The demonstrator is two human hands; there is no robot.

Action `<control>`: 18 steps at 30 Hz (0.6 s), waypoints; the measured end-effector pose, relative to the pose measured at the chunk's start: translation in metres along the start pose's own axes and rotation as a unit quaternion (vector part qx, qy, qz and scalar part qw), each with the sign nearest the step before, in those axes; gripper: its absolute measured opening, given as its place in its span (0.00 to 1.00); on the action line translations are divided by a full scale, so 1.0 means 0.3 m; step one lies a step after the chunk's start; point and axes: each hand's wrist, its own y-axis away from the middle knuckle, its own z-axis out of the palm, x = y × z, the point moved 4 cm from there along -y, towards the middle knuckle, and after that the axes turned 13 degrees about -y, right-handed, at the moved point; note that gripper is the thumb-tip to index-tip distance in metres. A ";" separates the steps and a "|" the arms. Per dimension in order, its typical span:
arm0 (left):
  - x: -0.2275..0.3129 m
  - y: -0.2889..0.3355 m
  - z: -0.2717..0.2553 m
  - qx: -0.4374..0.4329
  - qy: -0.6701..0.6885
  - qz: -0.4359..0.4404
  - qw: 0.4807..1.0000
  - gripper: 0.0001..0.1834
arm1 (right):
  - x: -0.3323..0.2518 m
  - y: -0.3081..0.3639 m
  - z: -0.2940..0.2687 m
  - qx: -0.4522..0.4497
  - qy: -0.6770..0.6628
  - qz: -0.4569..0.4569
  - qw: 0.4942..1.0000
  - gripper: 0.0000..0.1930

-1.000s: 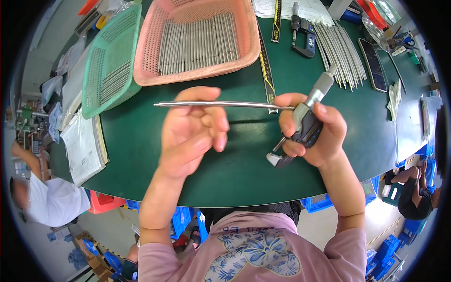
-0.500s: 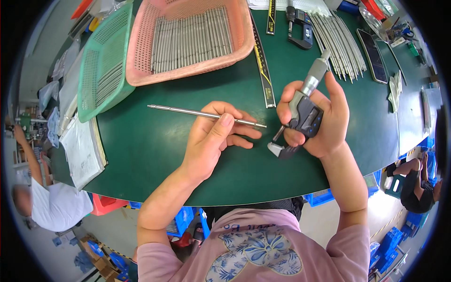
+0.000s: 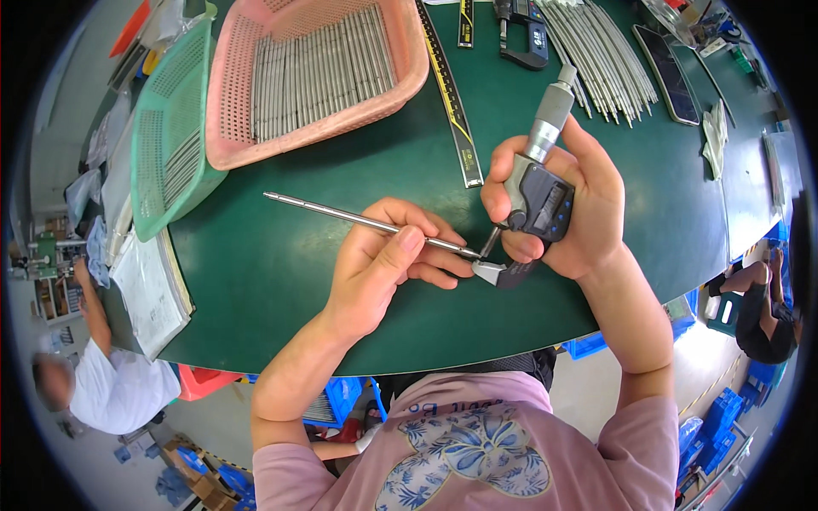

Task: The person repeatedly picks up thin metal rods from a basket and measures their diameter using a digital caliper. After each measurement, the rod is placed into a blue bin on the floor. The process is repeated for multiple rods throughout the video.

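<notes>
My left hand (image 3: 375,264) pinches a thin steel rod (image 3: 341,214) between thumb and fingers; the rod slants down to the right. In my right hand (image 3: 588,200) is a digital micrometer (image 3: 541,200), its grey thimble pointing up and away and its C-frame downward. The rod's right tip lies at the gap between the micrometer's spindle and anvil; whether the jaws touch it I cannot tell. Both hands are above the green table (image 3: 256,281).
A pink basket (image 3: 319,140) full of steel rods and a green basket (image 3: 145,170) stand at the far left. Beyond my hands lie a ruler (image 3: 456,111), another micrometer (image 3: 532,47), a row of rods (image 3: 596,64) and a phone (image 3: 666,75). Papers (image 3: 153,294) lie at left.
The micrometer has moved left and its jaws have come to the rod's right end. The rod now tilts more steeply down to the right. The whole view has shifted slightly.
</notes>
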 end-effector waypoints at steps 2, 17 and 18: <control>0.002 -0.002 0.003 -0.001 -0.002 0.001 1.000 0.11 | -0.001 0.001 -0.001 -0.007 0.000 0.002 1.000 0.32; 0.003 0.003 0.012 -0.003 -0.001 -0.007 1.000 0.10 | 0.000 0.005 0.003 0.010 0.066 0.000 0.998 0.34; 0.005 0.004 0.013 0.001 -0.010 -0.006 1.000 0.10 | 0.000 0.004 0.001 0.011 0.069 0.003 0.998 0.34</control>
